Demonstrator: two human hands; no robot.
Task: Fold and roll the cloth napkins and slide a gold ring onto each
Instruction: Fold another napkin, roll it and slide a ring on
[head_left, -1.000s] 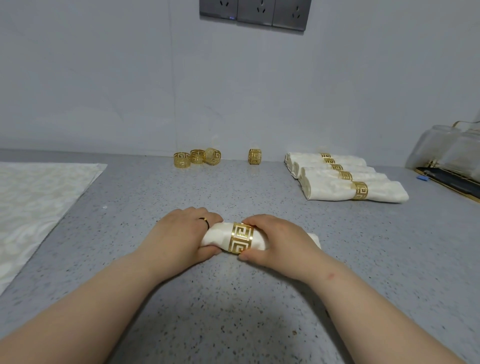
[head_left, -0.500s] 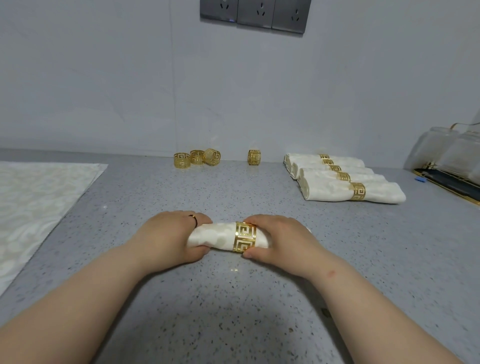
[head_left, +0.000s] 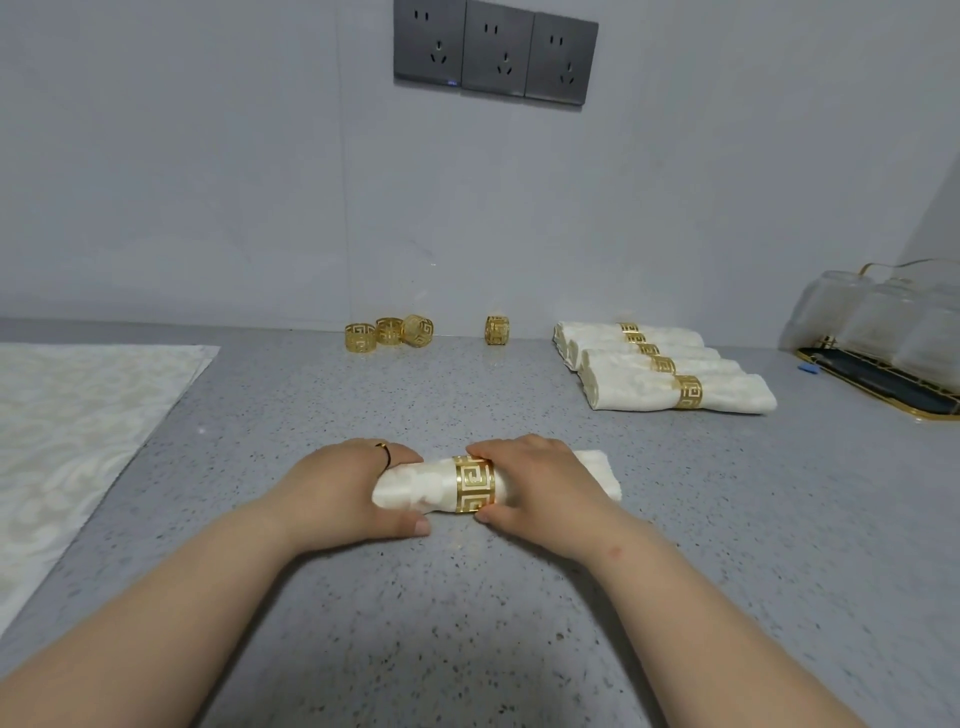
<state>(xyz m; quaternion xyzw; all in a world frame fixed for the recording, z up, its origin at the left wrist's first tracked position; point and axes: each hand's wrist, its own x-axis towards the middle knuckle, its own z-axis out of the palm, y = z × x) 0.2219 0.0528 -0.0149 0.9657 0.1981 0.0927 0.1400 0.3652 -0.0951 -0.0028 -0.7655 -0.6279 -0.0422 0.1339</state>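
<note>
The rolled napkin, wearing its gold ring, lies on the speckled grey tabletop below a grey wall with sockets. The right hand hides much of the roll's right half. The left hand curls its fingers round the left end, and the right fingers grip just beside the ring.

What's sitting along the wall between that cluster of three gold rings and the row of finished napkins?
One lone gold ring, standing apart from both the three rings and the ringed napkins; otherwise bare countertop, per the head view.
</note>
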